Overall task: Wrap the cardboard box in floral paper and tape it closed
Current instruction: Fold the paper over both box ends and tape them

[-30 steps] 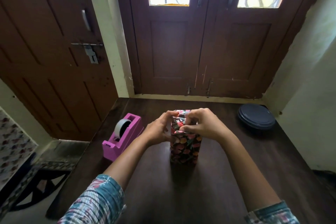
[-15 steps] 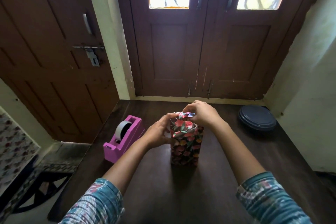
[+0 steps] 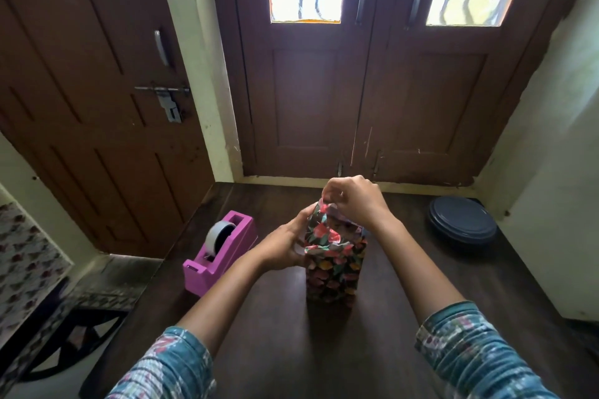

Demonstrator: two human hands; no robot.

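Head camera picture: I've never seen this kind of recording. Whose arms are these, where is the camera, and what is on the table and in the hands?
No machine here: a person wears a wide-angle camera on the head, looking forward and down, so both arms enter from the bottom. On the dark wooden table stands an upright box wrapped in floral paper. The left hand grips its left side near the top. The right hand pinches a loose paper flap above the top end, which is not yet folded shut. Left of the box sits a pink plastic tape dispenser holding a roll. At the far right lies a dark blue round container.
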